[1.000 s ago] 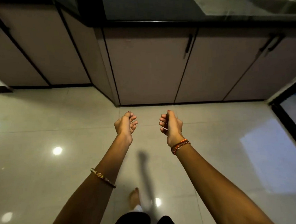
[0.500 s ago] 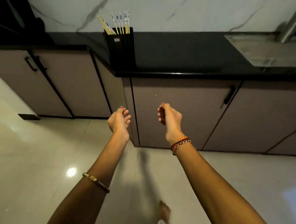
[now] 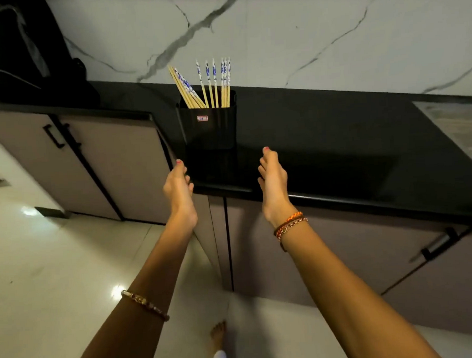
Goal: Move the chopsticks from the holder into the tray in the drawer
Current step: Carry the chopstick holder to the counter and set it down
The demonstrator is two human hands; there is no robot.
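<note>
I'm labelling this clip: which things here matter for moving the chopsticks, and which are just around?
For the job:
chopsticks
black holder
left hand, empty
right hand, empty

Just around:
dark appliance in the counter's left corner
black countertop
closed cabinet doors

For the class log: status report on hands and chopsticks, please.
Left hand and right hand empty, open. Chopsticks upright in black holder on counter. No drawer open. Path clear.

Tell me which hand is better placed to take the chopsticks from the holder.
Right, only slightly. The right hand is raised over the countertop, nearer the holder; the left hand is lower, before the edge. Both are empty.
</note>
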